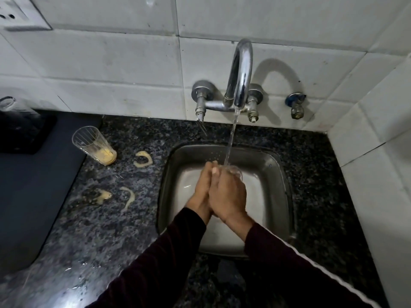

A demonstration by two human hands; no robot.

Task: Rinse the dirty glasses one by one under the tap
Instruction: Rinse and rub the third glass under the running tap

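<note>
clear glass under tap stream, both hands curled round it, mostly hidden

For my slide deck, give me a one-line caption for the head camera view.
Both hands hold a clear glass under the running chrome tap; another dirty ribbed glass waits on the counter.

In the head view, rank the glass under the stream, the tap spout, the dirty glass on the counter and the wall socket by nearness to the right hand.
1. Glass under the stream, held at the right hand.
2. Tap spout, up behind.
3. Dirty glass, left on the counter.
4. Wall socket, top-left corner.
</note>
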